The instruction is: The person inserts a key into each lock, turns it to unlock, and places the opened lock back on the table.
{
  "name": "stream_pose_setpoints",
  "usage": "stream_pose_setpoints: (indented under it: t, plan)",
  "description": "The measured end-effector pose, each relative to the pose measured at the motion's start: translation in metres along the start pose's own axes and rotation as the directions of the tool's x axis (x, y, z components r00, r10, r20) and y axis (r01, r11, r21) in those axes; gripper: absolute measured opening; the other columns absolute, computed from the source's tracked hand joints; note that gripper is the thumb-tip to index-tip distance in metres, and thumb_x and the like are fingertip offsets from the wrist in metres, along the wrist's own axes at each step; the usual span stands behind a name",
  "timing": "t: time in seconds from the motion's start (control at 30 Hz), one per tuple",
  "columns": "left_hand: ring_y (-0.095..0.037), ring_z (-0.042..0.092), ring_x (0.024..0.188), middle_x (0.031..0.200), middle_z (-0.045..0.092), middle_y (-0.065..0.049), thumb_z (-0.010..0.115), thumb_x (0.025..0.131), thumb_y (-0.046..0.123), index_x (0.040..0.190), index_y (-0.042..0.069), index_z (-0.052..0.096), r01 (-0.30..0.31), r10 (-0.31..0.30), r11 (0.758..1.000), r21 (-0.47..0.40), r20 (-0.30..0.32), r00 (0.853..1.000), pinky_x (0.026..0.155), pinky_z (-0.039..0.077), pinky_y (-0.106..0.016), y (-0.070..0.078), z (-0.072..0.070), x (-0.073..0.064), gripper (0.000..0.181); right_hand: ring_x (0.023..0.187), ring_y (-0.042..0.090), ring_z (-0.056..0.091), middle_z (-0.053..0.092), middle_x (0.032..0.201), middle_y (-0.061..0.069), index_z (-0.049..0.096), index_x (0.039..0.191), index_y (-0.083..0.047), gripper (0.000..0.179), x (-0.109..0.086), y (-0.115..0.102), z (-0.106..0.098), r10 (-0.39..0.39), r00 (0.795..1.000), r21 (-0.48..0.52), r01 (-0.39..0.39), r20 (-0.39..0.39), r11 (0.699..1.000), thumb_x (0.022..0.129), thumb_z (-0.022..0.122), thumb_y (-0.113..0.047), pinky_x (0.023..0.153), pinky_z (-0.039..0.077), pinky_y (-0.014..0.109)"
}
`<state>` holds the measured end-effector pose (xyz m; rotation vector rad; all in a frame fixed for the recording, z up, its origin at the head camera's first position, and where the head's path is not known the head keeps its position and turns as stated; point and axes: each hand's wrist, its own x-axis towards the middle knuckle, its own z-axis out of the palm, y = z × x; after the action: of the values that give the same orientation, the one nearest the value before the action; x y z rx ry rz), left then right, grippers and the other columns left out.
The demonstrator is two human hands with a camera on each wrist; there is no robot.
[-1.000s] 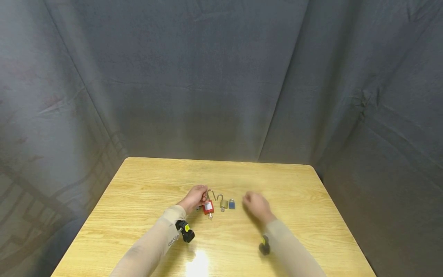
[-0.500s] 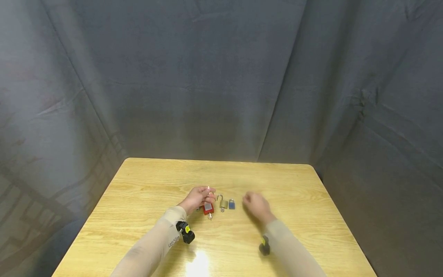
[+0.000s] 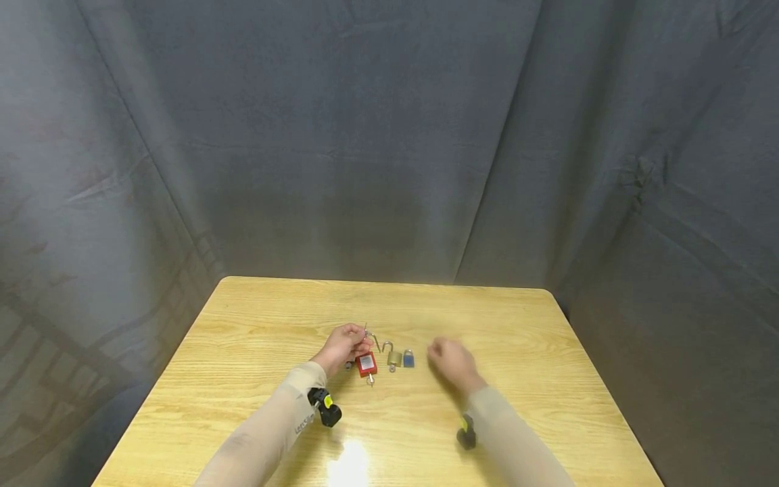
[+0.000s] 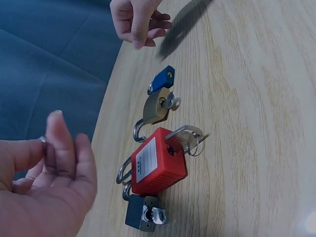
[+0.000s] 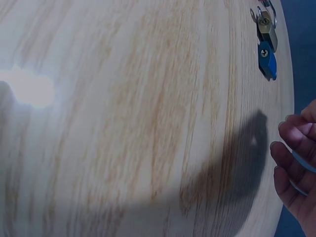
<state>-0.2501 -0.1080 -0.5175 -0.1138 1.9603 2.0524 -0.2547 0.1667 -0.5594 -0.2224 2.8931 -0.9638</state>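
My left hand [image 3: 344, 346] is raised over the left end of a row of padlocks. Between its thumb and index finger it pinches a small, thin, key-like metal piece [image 4: 43, 140], mostly hidden by the fingers. Below it lie a dark padlock [image 4: 135, 213] with a key in it and a red padlock [image 4: 162, 167] with a white label, key and ring. Beyond them are a brass padlock [image 4: 155, 106] with its shackle swung out and a key inserted, and a small blue padlock [image 4: 161, 80] whose keyhole shows no key. To their right hovers my right hand [image 3: 453, 363], fingers loosely bent, holding nothing visible.
The padlocks lie on a light wooden table [image 3: 487, 318] with rounded far corners. Dark grey curtains [image 3: 365, 135] hang behind it and at both sides. A bright light reflection shows near the table's front.
Half a second ago my left fingers reached further right, over the red padlock's shackle; they have drawn back left, uncovering it. My right hand and the padlocks stay where they were.
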Motion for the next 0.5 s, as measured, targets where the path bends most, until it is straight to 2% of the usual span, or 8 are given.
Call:
stream_pose_setpoints:
  t: [0.23, 0.4, 0.5]
  plan:
    - [-0.008, 0.064, 0.074, 0.103, 0.068, -0.021, 0.049, 0.100, 0.008, 0.118, -0.013, 0.052, 0.043, -0.043, 0.999, -0.004, -0.027, 0.999, 0.077, 0.057, -0.025, -0.0019, -0.0025, 0.0001, 0.027, 0.069, 0.013, 0.056, 0.061, 0.077, -0.003, 0.064, 0.095, -0.013, 0.016, -0.0010, -0.0003, -0.0005, 0.001, 1.000, -0.022, -0.001, -0.006, 1.000, 0.096, 0.054, -0.025, 0.065, 0.052, 0.030]
    - [-0.006, 0.062, 0.071, 0.091, 0.068, -0.012, 0.054, 0.098, 0.009, 0.112, -0.009, 0.057, 0.074, -0.075, 0.997, -0.033, -0.058, 0.995, 0.072, 0.056, -0.022, -0.0033, -0.0032, -0.0001, 0.023, 0.068, 0.013, 0.055, 0.060, 0.076, -0.002, 0.064, 0.093, -0.013, 0.015, -0.0025, -0.0008, -0.0010, -0.002, 1.000, -0.018, 0.002, -0.002, 1.000, 0.096, 0.055, -0.024, 0.064, 0.051, 0.029]
    - [-0.007, 0.061, 0.071, 0.085, 0.066, -0.006, 0.055, 0.097, 0.008, 0.107, -0.006, 0.057, 0.084, -0.090, 0.994, -0.076, -0.066, 0.994, 0.075, 0.056, -0.024, -0.0032, -0.0038, -0.0005, 0.018, 0.068, 0.013, 0.055, 0.060, 0.076, -0.003, 0.064, 0.093, -0.012, 0.014, -0.0031, -0.0016, -0.0011, -0.011, 1.000, -0.023, 0.011, -0.001, 1.000, 0.096, 0.055, -0.023, 0.063, 0.051, 0.029]
